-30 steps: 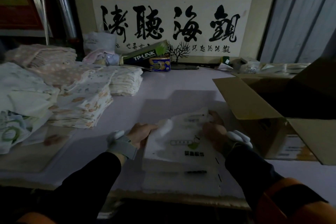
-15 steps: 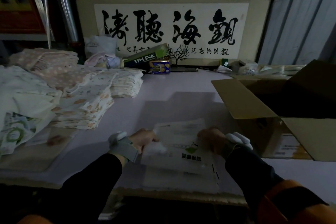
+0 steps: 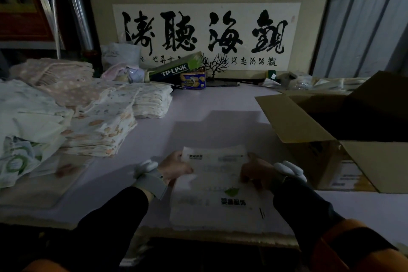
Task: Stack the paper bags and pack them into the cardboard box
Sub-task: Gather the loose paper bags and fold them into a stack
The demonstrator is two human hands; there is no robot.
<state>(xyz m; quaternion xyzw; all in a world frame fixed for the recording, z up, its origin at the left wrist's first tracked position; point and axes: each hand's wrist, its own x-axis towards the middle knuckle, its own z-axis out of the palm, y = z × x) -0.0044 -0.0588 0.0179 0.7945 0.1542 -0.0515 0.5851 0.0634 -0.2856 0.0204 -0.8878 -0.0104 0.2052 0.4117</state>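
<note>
Fingers of the left hand [image 3: 175, 169] and right hand [image 3: 254, 172] are curled onto opposite edges of the paper bags [image 3: 217, 185], stacked at the near table [image 3: 198, 106] edge. Cardboard box [image 3: 331, 126] sits open at right, one flap extended toward the stack. Folded cloth piles [image 3: 99, 117] are heaped at left; TP-LINK carton [image 3: 174, 68] lies behind.

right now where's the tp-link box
In the head view, the TP-LINK box lies tilted at the table's far edge, left of centre, resting on the biscuit tin below the framed calligraphy.

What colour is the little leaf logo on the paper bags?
Green, on the white paper bags; seen in the head view, just above the dark printed text.
</note>
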